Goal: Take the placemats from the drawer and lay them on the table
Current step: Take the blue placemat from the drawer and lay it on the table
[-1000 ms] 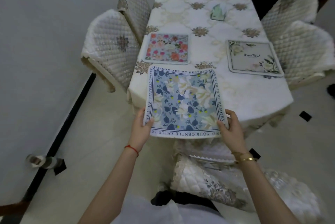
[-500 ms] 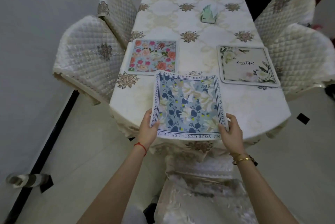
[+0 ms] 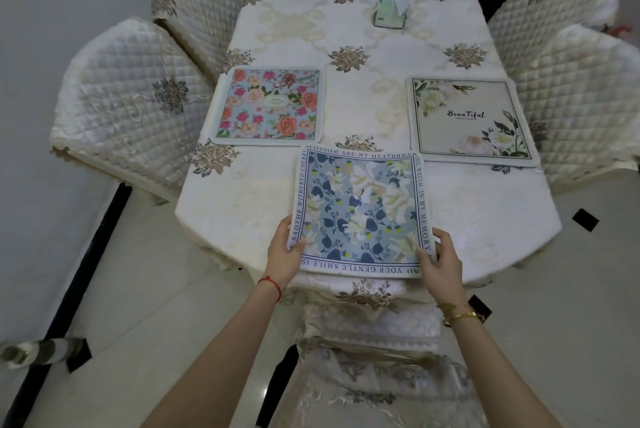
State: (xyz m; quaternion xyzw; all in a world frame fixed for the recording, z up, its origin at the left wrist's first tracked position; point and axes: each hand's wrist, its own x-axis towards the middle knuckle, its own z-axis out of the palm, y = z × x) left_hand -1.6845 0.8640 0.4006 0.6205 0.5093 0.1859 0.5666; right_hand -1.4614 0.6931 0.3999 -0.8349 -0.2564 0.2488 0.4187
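Observation:
A blue floral placemat (image 3: 362,209) with lettering round its border is over the near end of the cloth-covered table (image 3: 242,206). My left hand (image 3: 285,254) grips its near left corner and my right hand (image 3: 441,259) grips its near right corner. Whether the mat rests flat on the cloth I cannot tell. A pink rose placemat (image 3: 270,105) lies flat at the left side of the table. A cream placemat (image 3: 471,121) printed "Beautiful" lies flat at the right side.
A green tissue box (image 3: 391,10) stands at the far end of the table. Quilted chairs flank it: two on the left (image 3: 131,105), two on the right (image 3: 581,105), one (image 3: 374,368) right in front of me. White tile floor surrounds the table.
The view has come closer to the table. The blue placemat, held in both hands, has moved forward from over the table's edge to over its near end.

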